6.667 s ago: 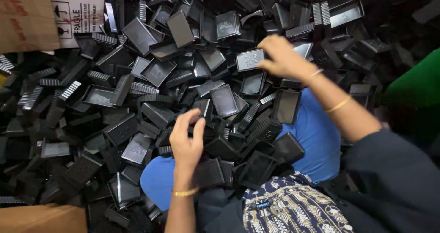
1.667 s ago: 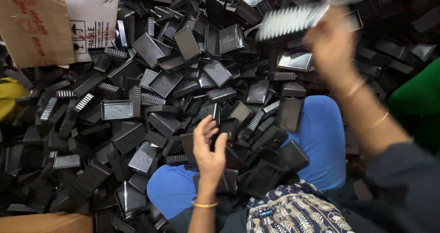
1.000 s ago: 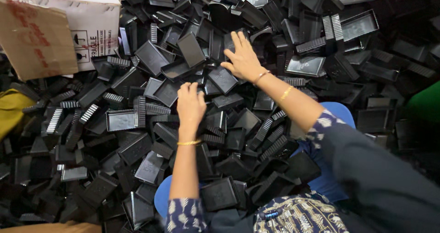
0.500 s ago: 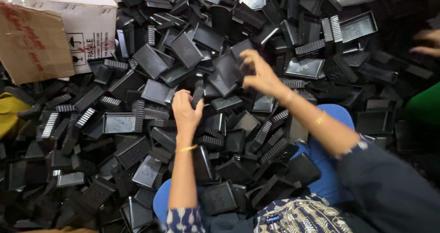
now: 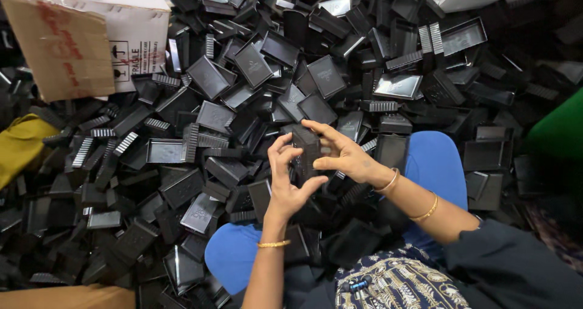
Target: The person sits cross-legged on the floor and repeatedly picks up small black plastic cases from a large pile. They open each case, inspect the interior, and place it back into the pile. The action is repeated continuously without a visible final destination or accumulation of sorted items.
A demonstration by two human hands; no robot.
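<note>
Black plastic casing (image 5: 305,153) in both hands' closed grip (left hand (image 5: 285,178), right hand (image 5: 343,154)), above the pile (image 5: 212,102).

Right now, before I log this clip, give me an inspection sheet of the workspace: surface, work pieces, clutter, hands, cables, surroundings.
Surface: hidden under a heap of black plastic parts; no bare surface seen.
Work pieces: one black plastic piece held up above the heap, between both hands.
Clutter: loose black trays and ribbed strips lying at all angles.
Hands: left hand grips the piece from the near side; right hand pinches it from the far side.
Cables: nothing seen.
Surroundings: cardboard box upper left, yellow cloth at left, green object at right, the person's blue knees.
</note>
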